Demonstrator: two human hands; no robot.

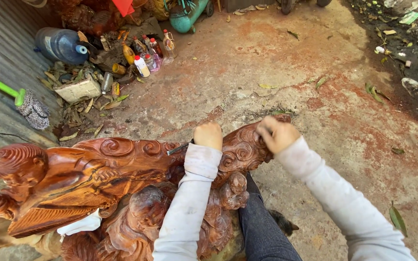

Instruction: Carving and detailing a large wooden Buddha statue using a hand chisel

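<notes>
reddish carved wood statue [122, 193] under both fists; small bottles [143, 55] far left

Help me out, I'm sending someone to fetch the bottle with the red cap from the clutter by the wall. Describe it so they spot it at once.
Start at the big blue water jug lying on its side by the corrugated metal wall. Just right of it, a cluster of small bottles stands among dry leaves. The one wanted is the white bottle at the front of the cluster, the only white one, with a red cap.
</notes>
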